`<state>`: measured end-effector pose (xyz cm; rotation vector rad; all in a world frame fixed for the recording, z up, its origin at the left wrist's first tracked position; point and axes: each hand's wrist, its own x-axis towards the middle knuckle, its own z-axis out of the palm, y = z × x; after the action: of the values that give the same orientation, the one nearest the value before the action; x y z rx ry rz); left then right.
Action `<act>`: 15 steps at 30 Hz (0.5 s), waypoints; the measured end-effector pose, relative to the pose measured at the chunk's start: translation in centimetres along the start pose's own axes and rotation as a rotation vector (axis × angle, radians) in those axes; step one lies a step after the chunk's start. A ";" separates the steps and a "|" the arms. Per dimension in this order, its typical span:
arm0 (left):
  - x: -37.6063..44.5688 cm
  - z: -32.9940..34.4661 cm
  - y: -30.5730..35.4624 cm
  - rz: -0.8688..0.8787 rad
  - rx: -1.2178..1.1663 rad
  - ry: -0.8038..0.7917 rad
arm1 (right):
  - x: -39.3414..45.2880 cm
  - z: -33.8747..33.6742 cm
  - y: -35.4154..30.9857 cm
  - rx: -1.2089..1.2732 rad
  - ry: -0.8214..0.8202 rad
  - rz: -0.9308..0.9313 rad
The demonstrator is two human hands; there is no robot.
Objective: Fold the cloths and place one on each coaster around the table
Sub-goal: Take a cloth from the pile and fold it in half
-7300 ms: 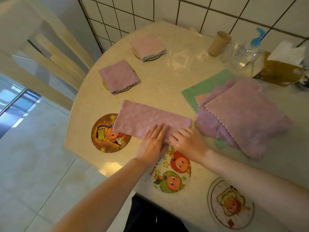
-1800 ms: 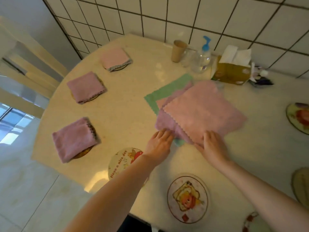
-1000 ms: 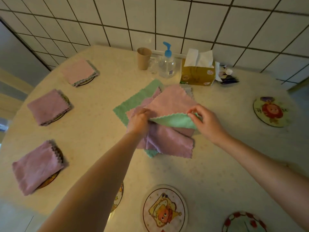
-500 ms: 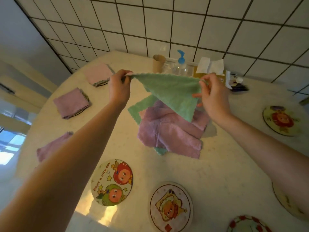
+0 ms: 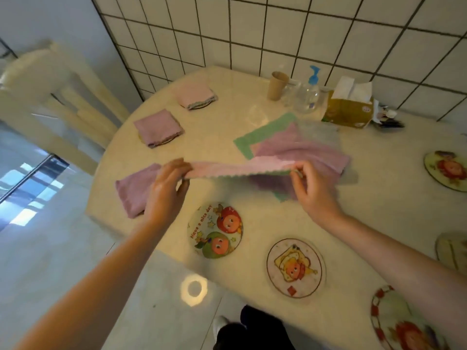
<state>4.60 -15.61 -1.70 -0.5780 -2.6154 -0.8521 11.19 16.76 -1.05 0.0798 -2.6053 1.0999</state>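
Observation:
My left hand (image 5: pixel 168 188) and my right hand (image 5: pixel 312 189) each pinch one end of a pink-and-green cloth (image 5: pixel 240 169), stretched flat in the air above the table's front. Behind it lies a loose pile of purple and green cloths (image 5: pixel 295 147). Three folded purple cloths lie on coasters along the left rim: the nearest (image 5: pixel 135 190), the middle one (image 5: pixel 158 127) and the far one (image 5: pixel 195 97). Bare picture coasters lie in front: one with two fruit faces (image 5: pixel 214 231) and one with a cartoon figure (image 5: pixel 294 267).
More bare coasters sit at the right (image 5: pixel 447 170) and the lower right (image 5: pixel 401 322). A paper cup (image 5: pixel 277 85), a pump bottle (image 5: pixel 309 93) and a tissue box (image 5: pixel 350 107) stand by the tiled wall. A pale chair (image 5: pixel 58 97) stands at the left.
Both hands have brought the lifted cloth down from an upright hang to a flat, stretched hold, nearer the front edge. The view has swung left and down.

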 end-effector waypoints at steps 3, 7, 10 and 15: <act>-7.3 0.4 -2.2 0.053 0.015 -0.126 | -6.2 2.7 0.7 -0.015 -0.241 0.140; -15.7 1.8 -4.7 0.109 -0.013 -0.357 | -13.2 5.8 2.0 -0.211 -0.460 0.140; -19.8 2.2 -5.8 0.145 0.018 -0.422 | -16.6 6.7 2.7 -0.284 -0.643 0.188; -21.0 1.8 -5.6 0.255 0.081 -0.446 | -18.8 6.4 2.9 -0.438 -0.604 0.054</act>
<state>19.79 -24.44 -14.72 -1.1638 -2.8532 -0.5856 26.88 13.02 -12.95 0.2811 -3.3418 0.5437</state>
